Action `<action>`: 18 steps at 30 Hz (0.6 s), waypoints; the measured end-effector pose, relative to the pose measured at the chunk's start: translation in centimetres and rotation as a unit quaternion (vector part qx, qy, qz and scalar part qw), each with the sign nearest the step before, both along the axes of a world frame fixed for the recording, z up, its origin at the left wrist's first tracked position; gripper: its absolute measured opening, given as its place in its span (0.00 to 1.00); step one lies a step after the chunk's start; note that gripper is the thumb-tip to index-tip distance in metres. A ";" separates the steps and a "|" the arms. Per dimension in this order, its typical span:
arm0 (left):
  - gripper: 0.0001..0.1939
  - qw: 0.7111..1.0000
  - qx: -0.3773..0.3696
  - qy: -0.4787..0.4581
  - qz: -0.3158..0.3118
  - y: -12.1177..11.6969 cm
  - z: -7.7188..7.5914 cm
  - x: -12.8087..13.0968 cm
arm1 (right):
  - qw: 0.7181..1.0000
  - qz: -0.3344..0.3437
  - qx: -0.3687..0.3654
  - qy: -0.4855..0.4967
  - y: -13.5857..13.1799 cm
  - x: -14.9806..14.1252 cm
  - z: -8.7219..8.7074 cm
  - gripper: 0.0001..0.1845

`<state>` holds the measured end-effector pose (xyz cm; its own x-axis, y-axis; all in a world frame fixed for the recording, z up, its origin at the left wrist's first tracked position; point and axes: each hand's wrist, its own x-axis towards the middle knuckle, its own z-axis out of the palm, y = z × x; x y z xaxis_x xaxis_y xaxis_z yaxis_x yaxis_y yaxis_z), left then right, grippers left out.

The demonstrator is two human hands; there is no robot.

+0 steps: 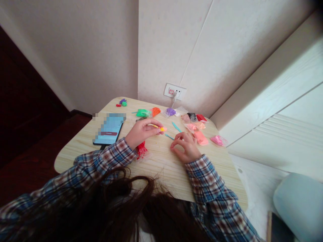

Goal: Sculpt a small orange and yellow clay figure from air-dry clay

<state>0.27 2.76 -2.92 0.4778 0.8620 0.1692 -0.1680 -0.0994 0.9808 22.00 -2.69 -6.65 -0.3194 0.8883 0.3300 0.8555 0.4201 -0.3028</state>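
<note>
My left hand [145,131] pinches a small yellow clay figure [162,129] with pink and red bits, above the middle of the table. My right hand [187,147] is to its right, thumb and forefinger curled together at the tips. Whatever may be between those tips is too small to make out. A thin blue modelling tool [169,136] has one end by the right hand's fingers; I cannot tell whether they touch. Beyond it lies a wider blue clay knife [176,126]. Below my left wrist sits a bag of red clay [141,150].
A phone [110,129], partly blurred, lies at left on the wooden table [156,178]. Bags of green clay [143,113], purple clay [171,112] and pink clay [218,140] line the back and right. Small clay shapes [123,104] sit far left. A plugged wall socket [175,91] is behind.
</note>
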 end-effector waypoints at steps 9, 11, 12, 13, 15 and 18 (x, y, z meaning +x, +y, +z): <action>0.13 1.000 -0.013 -0.019 -0.002 0.0 0.1 0.0 | 0.999 0.033 -0.005 -0.008 -0.3 -1.1 -0.1 0.02; 0.13 1.000 -0.004 -0.029 -0.007 0.0 0.0 0.0 | 0.999 0.038 0.006 -0.006 -0.3 -1.2 -0.2 0.02; 0.12 0.999 -0.001 -0.035 -0.012 0.0 0.0 0.0 | 0.999 0.041 0.011 -0.006 -0.3 -1.3 -0.3 0.01; 0.12 0.999 0.000 -0.039 -0.016 0.0 0.0 0.0 | 0.999 0.042 0.016 -0.006 -0.2 -1.3 -0.4 0.01; 0.12 0.999 -0.002 -0.047 -0.027 -0.1 -0.1 0.0 | 0.999 0.047 0.017 -0.010 -0.1 -1.3 -0.6 0.01; 0.12 0.997 -0.010 -0.062 -0.043 -0.2 0.0 0.0 | 0.998 0.058 0.007 -0.020 0.0 -1.0 -0.6 0.01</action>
